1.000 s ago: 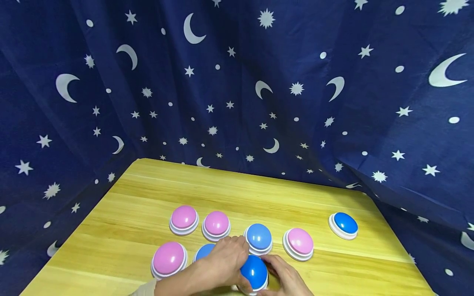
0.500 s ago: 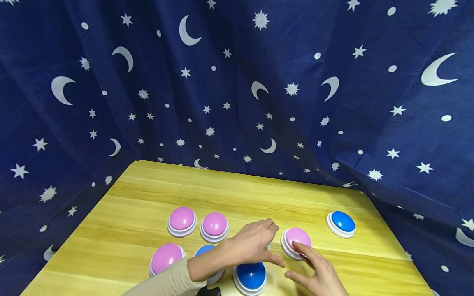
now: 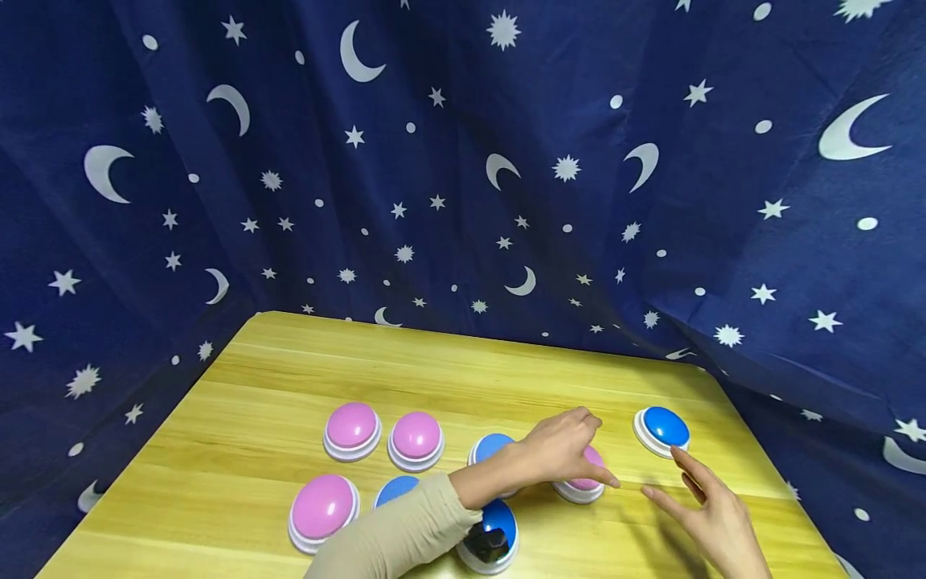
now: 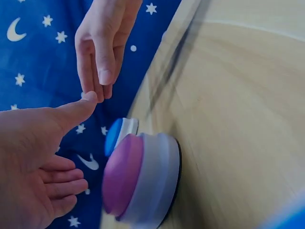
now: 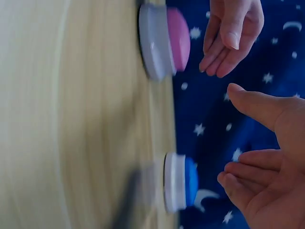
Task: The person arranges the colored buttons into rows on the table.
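My left hand (image 3: 557, 450) reaches across the table with fingers extended, holding nothing. It overlaps a pink dome push button (image 3: 593, 465) on a white base, covering part of it. To the right my right hand (image 3: 712, 515) hangs above the table, fingers and thumb spread and grasping nothing. Its fingertips come right by the front rim of the far-right dark blue button (image 3: 665, 426). Beneath my left sleeve (image 3: 405, 531) a second dark blue button (image 3: 501, 515) sits partly covered. In the right wrist view, the pink button (image 5: 178, 40) and blue button (image 5: 191, 181) stand on the table beside the hands.
Two pink buttons (image 3: 351, 425) stand at the back left, with another pink one (image 3: 323, 507) nearer the front. Two lighter blue buttons (image 3: 396, 488) are partly hidden by the left arm. A dark blue star-and-moon curtain (image 3: 434, 161) surrounds the wooden table (image 3: 289, 362).
Both hands have let go of the front dark blue button and moved right. The left hand passed over the light blue button to the pink one; the right passed the pink one toward the far-right blue.
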### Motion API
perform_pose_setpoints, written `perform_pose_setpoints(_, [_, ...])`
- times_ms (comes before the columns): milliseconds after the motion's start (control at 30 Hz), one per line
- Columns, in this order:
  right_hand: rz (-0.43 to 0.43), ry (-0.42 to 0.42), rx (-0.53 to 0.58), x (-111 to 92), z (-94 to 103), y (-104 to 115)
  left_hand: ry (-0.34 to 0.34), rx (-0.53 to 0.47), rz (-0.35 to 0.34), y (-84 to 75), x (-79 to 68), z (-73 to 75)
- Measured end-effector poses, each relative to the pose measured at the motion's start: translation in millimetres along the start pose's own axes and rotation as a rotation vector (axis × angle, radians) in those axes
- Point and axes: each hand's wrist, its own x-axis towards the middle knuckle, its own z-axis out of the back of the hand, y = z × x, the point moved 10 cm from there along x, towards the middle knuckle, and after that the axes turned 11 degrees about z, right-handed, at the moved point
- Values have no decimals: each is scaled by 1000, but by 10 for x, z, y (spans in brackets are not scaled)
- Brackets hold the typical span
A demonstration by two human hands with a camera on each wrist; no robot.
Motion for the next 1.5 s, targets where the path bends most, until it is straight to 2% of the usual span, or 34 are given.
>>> perform_pose_setpoints(133, [-78, 73, -10, 29, -15, -261, 18, 1, 22, -99, 190, -125])
perform_pose_setpoints(333, [-141, 150, -26, 77, -77, -528, 46, 31, 57, -194, 390, -312])
perform_pose_setpoints(567, [-173, 200, -4, 108, -182, -704, 87, 39, 103, -237, 547, -514])
perform_pose_setpoints(767, [-183, 222, 76, 184, -295, -810, 116, 46, 136, -264, 673, -654])
perform_pose_setpoints(900, [-182, 221, 134, 229, -372, -849, 127, 68, 156, -271, 729, -692])
perform_pose_setpoints(1033, [-184, 220, 141, 271, -396, -870, 135, 71, 161, -272, 790, -686])
perform_pose_setpoints(1267, [-241, 236, 146, 322, -406, -966, 176, 38, 153, -264, 884, -721])
perform_pose_setpoints(1500, [-204, 193, 126, 390, -363, -983, 156, 40, 143, -336, 980, -733])
